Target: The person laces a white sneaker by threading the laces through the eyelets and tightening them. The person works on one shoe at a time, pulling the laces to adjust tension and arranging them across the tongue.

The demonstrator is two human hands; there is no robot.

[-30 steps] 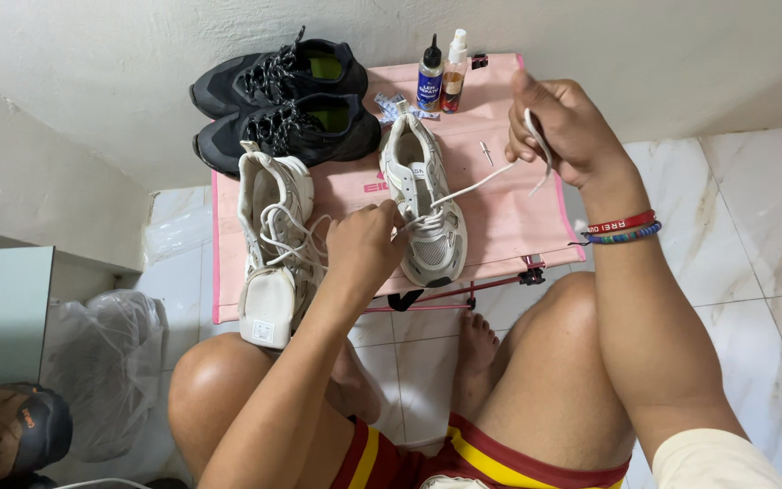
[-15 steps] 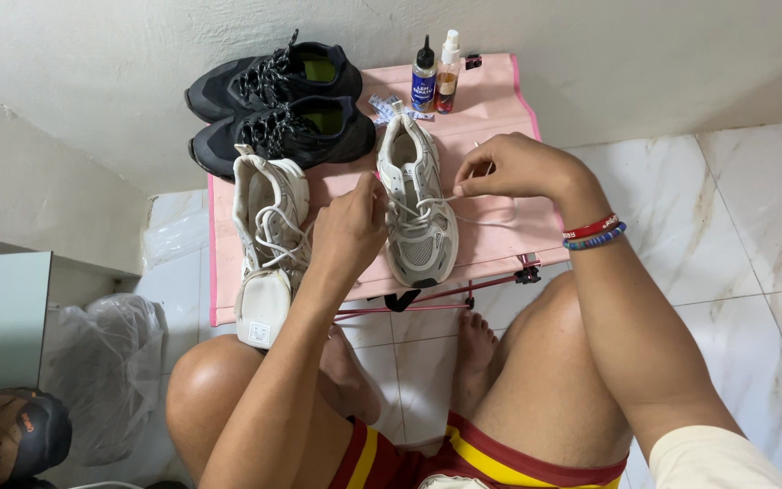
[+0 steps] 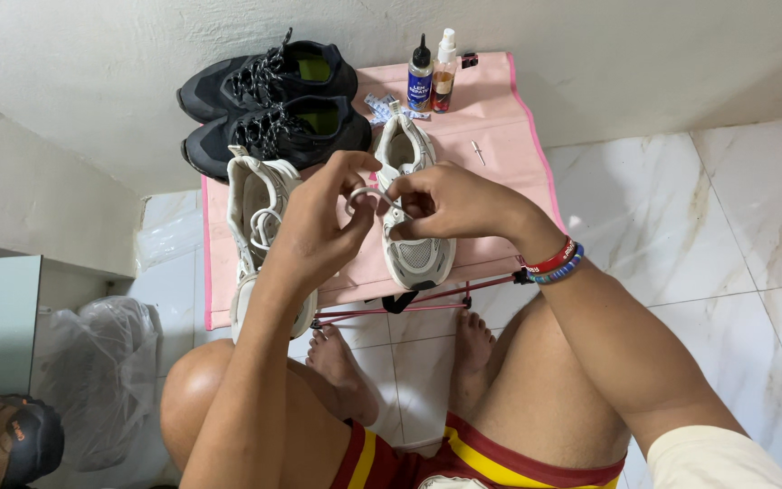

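At the far edge of my pink mat (image 3: 509,136) stand two small bottles, touching: a dark bottle (image 3: 420,80) with blue label, and a clear spray bottle (image 3: 444,74) with orange liquid

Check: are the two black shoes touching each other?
Touching. The head view shows the two black shoes lying side by side by the wall, their sides pressed together with no gap along most of their length.

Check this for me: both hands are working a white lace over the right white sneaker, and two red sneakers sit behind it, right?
Not quite. The head view shows the two sneakers behind are black, not red. The rest holds: left hand and right hand work a lace over the right white sneaker.
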